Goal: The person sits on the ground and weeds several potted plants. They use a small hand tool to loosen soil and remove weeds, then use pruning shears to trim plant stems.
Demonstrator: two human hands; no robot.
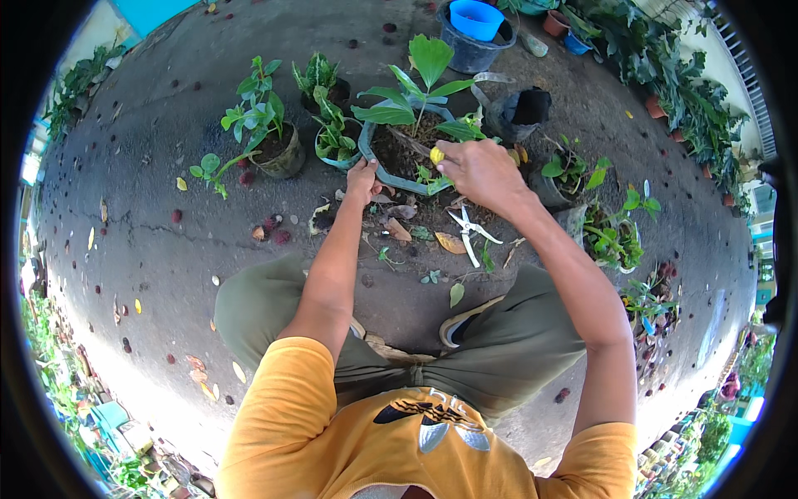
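My right hand (483,174) is closed around the yellow handle (437,155) of a tool whose dark, narrow blade (408,141) reaches over the soil; the blade's exact kind is unclear. Soil and a broad-leaved plant (430,62) fill a wide, grey-green angular planter (402,183). My left hand (363,179) grips that planter's near left rim, thumb on top. White-handled pruning shears (469,233) lie with spread blades on the ground just in front of the planter, among dry leaves (450,243) and cut green bits.
Potted plants stand left of the planter, among them a leafy one in a worn pot (280,156) and one in a pale green pot (340,163). To the right are a black plant bag (527,112) and more potted plants (614,240). A blue bowl (477,22) sits in a black bucket (474,55) beyond.
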